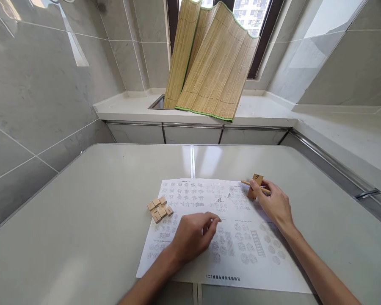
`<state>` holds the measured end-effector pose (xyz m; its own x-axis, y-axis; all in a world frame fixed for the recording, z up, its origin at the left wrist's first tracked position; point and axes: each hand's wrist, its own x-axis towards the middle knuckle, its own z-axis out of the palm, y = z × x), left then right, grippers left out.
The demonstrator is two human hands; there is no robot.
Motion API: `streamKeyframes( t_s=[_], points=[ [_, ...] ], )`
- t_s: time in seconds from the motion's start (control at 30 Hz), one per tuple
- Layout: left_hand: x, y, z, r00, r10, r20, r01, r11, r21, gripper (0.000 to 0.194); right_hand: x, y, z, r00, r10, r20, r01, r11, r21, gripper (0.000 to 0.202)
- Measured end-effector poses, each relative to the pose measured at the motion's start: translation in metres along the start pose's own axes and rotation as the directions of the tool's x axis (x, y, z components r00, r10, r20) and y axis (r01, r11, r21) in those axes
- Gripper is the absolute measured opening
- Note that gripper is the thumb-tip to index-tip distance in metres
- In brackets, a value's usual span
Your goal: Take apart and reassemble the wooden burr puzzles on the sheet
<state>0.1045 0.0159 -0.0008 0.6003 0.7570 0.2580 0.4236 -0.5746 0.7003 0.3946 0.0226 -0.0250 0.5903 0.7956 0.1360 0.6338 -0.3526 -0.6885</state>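
A large printed sheet (222, 264) lies on the pale table, covered in small diagrams and text. Several small wooden blocks (160, 210) sit grouped at its left edge. Over the middle of the sheet is my left hand (195, 235), its fingers curled with thumb and index tips close together; whatever is between them, if anything, is too small to make out. At the sheet's upper right, my right hand (274, 203) grips an upright wooden block (258, 178) with a dark mark on top, along with a thin wooden stick (246, 183).
The table (82, 212) has a seam running down its middle. Behind it, a folded bamboo mat (216, 67) leans on the white window ledge (127, 108). Grey tiled walls stand on both sides, with a metal rail (333, 163) along the right.
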Motion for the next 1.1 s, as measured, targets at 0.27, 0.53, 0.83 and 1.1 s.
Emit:
streamKeyframes(
  t_s=[0.27, 0.53, 0.83, 1.1],
  points=[
    [-0.012, -0.027, -0.055, 0.959, 0.002, -0.285, 0.093, 0.944, 0.317, 0.020, -0.006, 0.000, -0.001, 0.916, -0.257, -0.308, 0.296, 0.951, 0.086, 0.054],
    [-0.046, -0.057, -0.078, 0.927, -0.200, -0.316, 0.333, 0.827, 0.454, 0.071, -0.048, -0.034, 0.004, 0.686, -0.680, -0.260, 0.726, 0.667, 0.169, 0.019],
    [-0.043, -0.062, -0.079, 0.934, -0.197, -0.297, 0.305, 0.873, 0.381, 0.056, -0.075, -0.043, 0.020, 0.582, -0.813, 0.027, 0.751, 0.549, 0.367, 0.024],
    [-0.008, -0.032, -0.041, 0.989, -0.022, -0.148, 0.064, 0.955, 0.291, 0.067, -0.072, -0.043, 0.023, 0.622, -0.776, 0.105, 0.685, 0.604, 0.406, 0.019]
  ],
)
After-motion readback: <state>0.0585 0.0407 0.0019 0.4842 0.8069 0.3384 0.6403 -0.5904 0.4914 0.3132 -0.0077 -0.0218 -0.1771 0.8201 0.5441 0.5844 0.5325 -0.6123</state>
